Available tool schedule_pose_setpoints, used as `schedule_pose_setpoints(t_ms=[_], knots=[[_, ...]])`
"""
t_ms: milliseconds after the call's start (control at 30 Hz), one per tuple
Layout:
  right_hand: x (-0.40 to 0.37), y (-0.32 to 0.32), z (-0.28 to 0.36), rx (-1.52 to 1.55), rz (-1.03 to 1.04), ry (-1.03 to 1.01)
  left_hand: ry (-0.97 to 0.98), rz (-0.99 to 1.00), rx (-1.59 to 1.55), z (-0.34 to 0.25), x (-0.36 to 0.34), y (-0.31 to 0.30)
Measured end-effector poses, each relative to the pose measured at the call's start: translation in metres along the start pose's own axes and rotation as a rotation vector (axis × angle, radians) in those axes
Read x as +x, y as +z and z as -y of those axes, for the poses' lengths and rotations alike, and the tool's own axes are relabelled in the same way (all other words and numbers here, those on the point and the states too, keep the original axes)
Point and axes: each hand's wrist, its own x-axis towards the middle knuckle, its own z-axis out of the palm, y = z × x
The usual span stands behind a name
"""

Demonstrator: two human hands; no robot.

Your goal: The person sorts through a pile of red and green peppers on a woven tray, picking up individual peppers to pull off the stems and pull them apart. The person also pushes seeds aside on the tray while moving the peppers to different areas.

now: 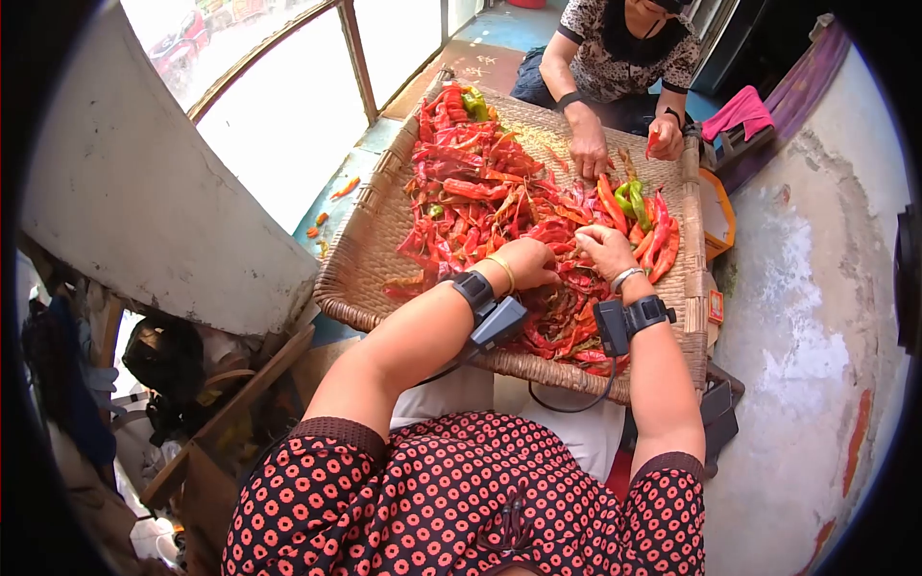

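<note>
A heap of red chili peppers, many wrinkled and dried, covers much of a wide woven tray in front of me. My left hand is over the near part of the heap, its fingers curled inward. Close by on the right, my right hand has its thumb and fingers pinched together. Whatever lies between the fingers of either hand is too small or hidden to make out. Green peppers and plumper red ones lie just beyond my right hand, at the tray's right side.
Across the tray sits another person, one hand in the peppers and the other holding a red pepper. Loose peppers lie on the ledge by the window. A bare wall stands to the right; a wooden board and clutter are at lower left.
</note>
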Motion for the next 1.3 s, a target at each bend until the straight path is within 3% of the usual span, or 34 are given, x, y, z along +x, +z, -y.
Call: schedule_pose_setpoints(t_ms=[100,267,467,533,600,667,733,800,867,933,1000,1067,1133,1300], knots=[[-0.022,-0.002,0.036,0.137,0.265,0.357,0.002,-0.096,0.025,-0.006,-0.001,-0.002],[-0.033,-0.012,0.036,0.196,0.357,0.422,0.066,-0.146,-0.044,-0.005,-0.002,-0.003],[-0.037,-0.044,0.037,-0.012,0.331,0.462,-0.061,-0.261,0.119,-0.016,-0.006,-0.026],[-0.039,-0.052,0.043,-0.054,0.367,0.494,-0.123,-0.409,0.176,-0.013,-0.008,-0.03],[-0.04,-0.055,0.047,-0.118,0.373,0.476,-0.199,-0.34,0.202,-0.016,-0.01,-0.038],[-0.036,-0.054,0.03,0.071,0.23,0.373,-0.332,-0.364,0.198,-0.017,-0.01,-0.041],[-0.032,-0.048,0.033,0.505,-0.083,0.272,-0.33,-0.355,0.196,-0.015,-0.01,-0.041],[-0.03,-0.036,0.042,0.617,-0.269,0.156,-0.327,-0.338,0.206,-0.016,-0.011,-0.04],[-0.026,-0.03,0.033,0.543,-0.267,0.17,-0.313,-0.316,0.215,-0.016,-0.01,-0.039],[-0.026,-0.025,0.032,-0.359,-0.207,0.067,-0.276,-0.357,0.33,-0.018,-0.011,-0.038],[-0.031,-0.02,0.033,-0.292,-0.022,0.125,-0.241,-0.36,0.36,-0.014,-0.012,-0.032],[-0.031,-0.01,0.013,-0.401,-0.018,-0.016,-0.203,-0.367,0.387,-0.01,-0.01,-0.03],[-0.033,-0.011,0.018,-0.53,0.05,-0.006,-0.218,-0.131,0.371,-0.011,-0.008,-0.033],[-0.034,-0.009,0.03,-0.556,0.156,0.062,-0.228,-0.066,0.345,-0.008,-0.005,-0.028]])
